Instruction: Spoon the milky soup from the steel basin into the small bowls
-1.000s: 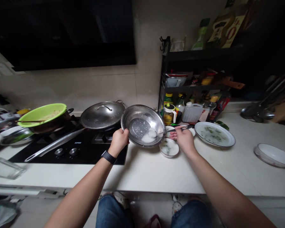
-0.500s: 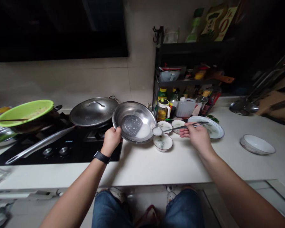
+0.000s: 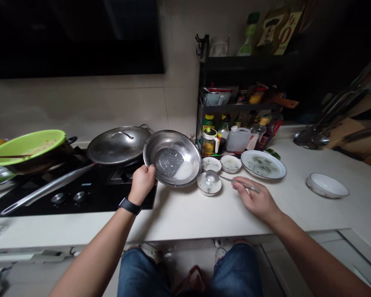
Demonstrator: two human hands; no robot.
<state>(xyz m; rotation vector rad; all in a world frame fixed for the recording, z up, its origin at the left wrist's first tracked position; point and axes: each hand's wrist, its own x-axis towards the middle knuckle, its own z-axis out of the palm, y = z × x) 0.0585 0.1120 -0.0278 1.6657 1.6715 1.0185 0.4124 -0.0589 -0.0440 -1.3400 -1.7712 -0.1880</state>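
Observation:
My left hand [image 3: 144,181] is closed on the rim of a steel basin [image 3: 165,163], which is tilted so that white liquid pools at its lower right. In my right hand [image 3: 256,198] is the handle of a metal ladle [image 3: 212,177], its bowl held over a small white bowl [image 3: 209,189]. That bowl contains pale liquid with dark bits. Behind it stand two more small bowls, a left one [image 3: 211,164] and a right one [image 3: 231,163], with similar contents. A wide ridged plate [image 3: 284,171] of pale liquid with green bits lies to their right.
At the left, a black cooktop [image 3: 102,200] carries a lidded pan [image 3: 119,146]. A green basin [image 3: 54,144] with chopsticks rests on a dark pot. Bottles crowd a black rack [image 3: 244,106] against the wall. A white bowl [image 3: 327,185] sits on the right of the counter.
My right hand has drawn the ladle from inside the steel basin, past its rim, to over the front small bowl. The ladle held white liquid midway. My left hand keeps the basin tilted.

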